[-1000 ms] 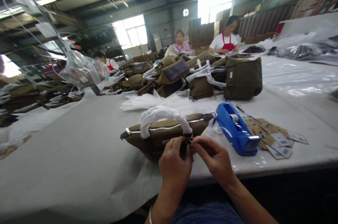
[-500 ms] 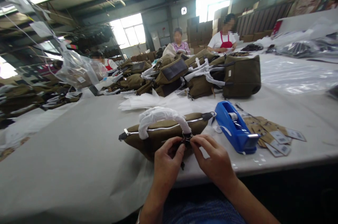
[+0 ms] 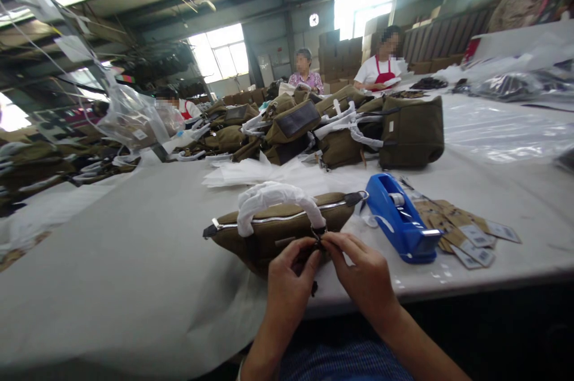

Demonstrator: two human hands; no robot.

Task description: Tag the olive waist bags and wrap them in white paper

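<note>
We have the olive-green fabric bag with a silver zipper (image 3: 264,243) on the pale, sheet-covered bench (image 3: 134,261), its white-wrapped arched handle (image 3: 280,191) standing up. The fingers of our left hand (image 3: 289,273) and right hand (image 3: 365,270) pinch a small dark metal fitting (image 3: 318,237) below the handle's right end, its finer parts hidden from us. Just beside the bag we see a blue plastic tape dispenser (image 3: 401,228), near flat brown cardboard tags (image 3: 448,225).
</note>
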